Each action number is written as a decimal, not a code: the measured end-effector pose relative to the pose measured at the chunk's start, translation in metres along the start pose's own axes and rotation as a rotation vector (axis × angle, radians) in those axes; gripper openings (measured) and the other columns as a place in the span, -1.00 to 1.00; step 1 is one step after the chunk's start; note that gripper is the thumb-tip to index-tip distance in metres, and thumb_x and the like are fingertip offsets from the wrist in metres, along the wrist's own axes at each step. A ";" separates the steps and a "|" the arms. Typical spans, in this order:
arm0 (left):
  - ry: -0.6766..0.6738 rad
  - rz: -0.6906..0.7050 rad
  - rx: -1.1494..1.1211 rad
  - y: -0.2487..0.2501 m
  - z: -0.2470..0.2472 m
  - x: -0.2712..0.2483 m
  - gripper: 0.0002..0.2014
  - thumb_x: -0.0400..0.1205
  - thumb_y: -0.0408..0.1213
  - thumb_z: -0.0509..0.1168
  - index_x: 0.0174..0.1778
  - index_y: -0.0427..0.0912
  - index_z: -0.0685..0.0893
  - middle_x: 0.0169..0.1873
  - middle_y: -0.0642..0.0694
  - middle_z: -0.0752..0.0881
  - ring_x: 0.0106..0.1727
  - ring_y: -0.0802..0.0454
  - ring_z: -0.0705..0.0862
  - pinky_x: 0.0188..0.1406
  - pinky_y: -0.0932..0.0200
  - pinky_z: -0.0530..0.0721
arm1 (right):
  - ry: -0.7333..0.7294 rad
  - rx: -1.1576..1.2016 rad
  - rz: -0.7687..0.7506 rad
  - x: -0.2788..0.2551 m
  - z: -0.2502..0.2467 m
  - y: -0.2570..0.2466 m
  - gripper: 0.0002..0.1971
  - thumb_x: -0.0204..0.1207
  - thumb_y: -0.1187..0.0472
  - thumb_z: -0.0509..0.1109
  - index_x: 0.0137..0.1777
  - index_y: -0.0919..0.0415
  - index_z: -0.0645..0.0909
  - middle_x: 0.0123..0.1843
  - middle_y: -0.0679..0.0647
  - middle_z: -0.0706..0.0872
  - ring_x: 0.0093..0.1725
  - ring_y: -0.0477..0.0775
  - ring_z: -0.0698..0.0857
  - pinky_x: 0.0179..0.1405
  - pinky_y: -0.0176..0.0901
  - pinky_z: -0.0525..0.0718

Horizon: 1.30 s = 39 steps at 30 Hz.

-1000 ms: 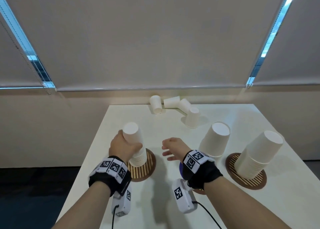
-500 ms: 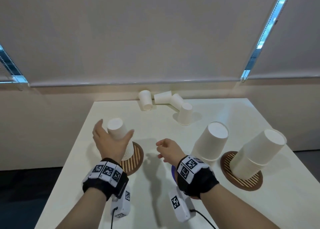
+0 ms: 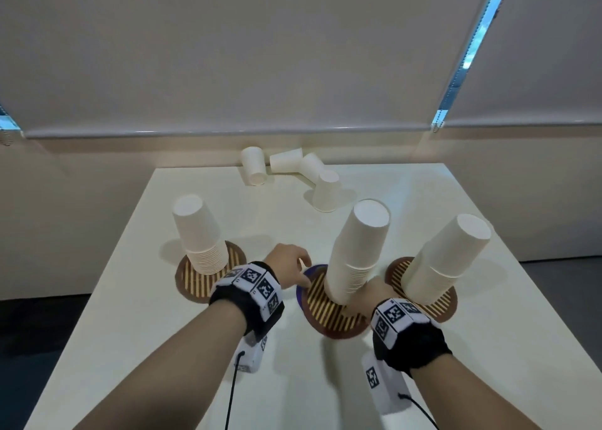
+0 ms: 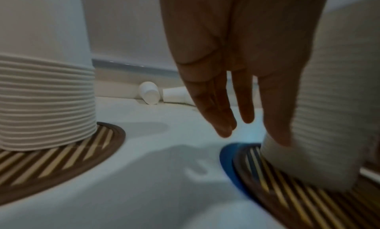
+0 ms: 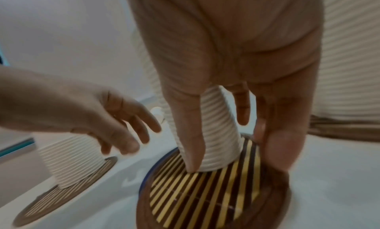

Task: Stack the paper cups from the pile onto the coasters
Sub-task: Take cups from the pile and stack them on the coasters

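Three stacks of upturned white paper cups stand on striped wooden coasters: left stack (image 3: 199, 234) on the left coaster (image 3: 195, 283), middle stack (image 3: 358, 250) on the middle coaster (image 3: 329, 312), right stack (image 3: 446, 250) on the right coaster (image 3: 438, 302). My right hand (image 3: 374, 291) holds the foot of the middle stack (image 5: 218, 143), forefinger on one side and thumb on the other. My left hand (image 3: 303, 270) hovers open beside that coaster's left rim, fingers straight (image 4: 224, 118). Loose cups (image 3: 286, 166) lie at the table's far edge.
One loose cup (image 3: 327, 190) stands upturned just in front of the pile. A blue disc edge (image 3: 301, 286) shows under the middle coaster. The white table (image 3: 163, 348) ends close on the left; a wall with blinds rises behind.
My left hand let go of the left stack and moved right to the middle coaster. My right hand moved right and took hold of the middle stack's foot.
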<state>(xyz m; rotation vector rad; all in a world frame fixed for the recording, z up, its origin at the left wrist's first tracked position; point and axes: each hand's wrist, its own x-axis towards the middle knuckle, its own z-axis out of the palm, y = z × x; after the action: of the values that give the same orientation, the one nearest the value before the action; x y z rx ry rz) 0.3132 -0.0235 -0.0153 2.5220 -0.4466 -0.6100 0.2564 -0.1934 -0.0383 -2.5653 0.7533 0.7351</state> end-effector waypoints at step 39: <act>0.496 -0.045 -0.089 -0.013 -0.029 0.130 -0.65 0.60 -0.37 0.30 0.31 -0.20 0.53 0.26 -0.20 0.50 0.24 -0.15 0.55 0.22 0.07 0.52 | 0.224 0.225 -0.265 0.110 -0.041 -0.033 -0.78 0.34 0.44 0.45 0.00 0.38 0.68 0.13 0.28 0.69 0.10 0.25 0.71 0.10 -0.02 0.72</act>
<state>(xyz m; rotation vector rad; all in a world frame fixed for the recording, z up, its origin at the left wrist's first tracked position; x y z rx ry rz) 0.4404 -0.0559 -0.0429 2.4842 -0.1756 -0.0068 0.3701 -0.2295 -0.0623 -2.4966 0.5109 0.2678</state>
